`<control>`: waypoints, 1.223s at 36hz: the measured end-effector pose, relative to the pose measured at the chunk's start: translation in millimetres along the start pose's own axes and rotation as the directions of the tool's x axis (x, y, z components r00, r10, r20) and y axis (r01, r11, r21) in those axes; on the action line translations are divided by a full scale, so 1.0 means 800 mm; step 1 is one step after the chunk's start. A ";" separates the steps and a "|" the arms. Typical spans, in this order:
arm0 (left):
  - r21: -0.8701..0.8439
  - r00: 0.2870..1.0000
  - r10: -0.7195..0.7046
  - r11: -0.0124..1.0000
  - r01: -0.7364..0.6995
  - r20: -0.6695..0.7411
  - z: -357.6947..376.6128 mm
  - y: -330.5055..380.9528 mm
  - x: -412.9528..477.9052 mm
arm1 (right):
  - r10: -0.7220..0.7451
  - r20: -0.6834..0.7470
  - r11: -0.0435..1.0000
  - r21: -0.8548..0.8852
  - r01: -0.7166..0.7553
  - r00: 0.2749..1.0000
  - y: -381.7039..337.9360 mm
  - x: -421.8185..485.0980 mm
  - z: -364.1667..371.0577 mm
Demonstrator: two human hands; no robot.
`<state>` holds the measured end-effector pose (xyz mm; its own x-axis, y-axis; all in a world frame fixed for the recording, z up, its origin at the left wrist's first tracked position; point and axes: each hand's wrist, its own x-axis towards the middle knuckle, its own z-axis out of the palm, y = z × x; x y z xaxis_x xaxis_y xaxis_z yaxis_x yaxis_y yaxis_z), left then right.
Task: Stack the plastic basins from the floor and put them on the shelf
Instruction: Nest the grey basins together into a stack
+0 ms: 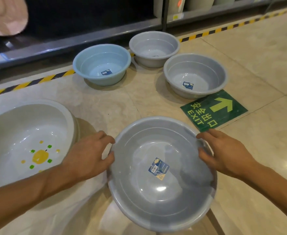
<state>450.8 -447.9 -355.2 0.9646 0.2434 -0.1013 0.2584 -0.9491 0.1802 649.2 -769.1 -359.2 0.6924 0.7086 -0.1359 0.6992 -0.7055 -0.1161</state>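
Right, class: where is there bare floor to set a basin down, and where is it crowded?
Bare tile: between the held grey basin, white basin and light blue basin, and right of the exit sign. Crowded: the far grey basin and right grey basin near the shelf.

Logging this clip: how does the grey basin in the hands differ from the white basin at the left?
The grey basin is held at its rim by the left hand and right hand; no hand holds the white basin. The grey basin has a blue sticker inside; the white basin has a yellow fruit print. Both are round, open side up and empty.
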 end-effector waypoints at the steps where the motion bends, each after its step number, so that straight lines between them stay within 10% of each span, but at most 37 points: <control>1: 0.027 1.000 -0.010 1.000 0.010 0.014 -0.010 0.003 0.011 | -0.036 0.010 0.999 -0.034 0.037 0.999 -0.007 0.012 -0.012; 8: 0.210 0.996 -0.062 0.977 0.046 0.071 -0.064 0.002 0.073 | -0.187 0.065 0.964 -0.180 0.196 0.980 -0.066 0.097 -0.073; 29: 0.000 0.989 -0.148 0.989 0.148 0.019 -0.185 -0.136 0.122 | -0.199 0.121 0.929 -0.292 0.227 0.972 -0.268 0.290 -0.194; 44: 0.067 0.983 -0.171 0.984 0.167 0.060 -0.182 -0.079 0.152 | -0.165 0.094 0.951 -0.250 0.184 0.982 -0.172 0.274 -0.159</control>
<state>559.2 -329.5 -236.2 0.9014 0.3896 -0.1891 0.4117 -0.9063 0.0953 727.6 -514.9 -248.2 0.5474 0.8110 -0.2066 0.8366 -0.5366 0.1101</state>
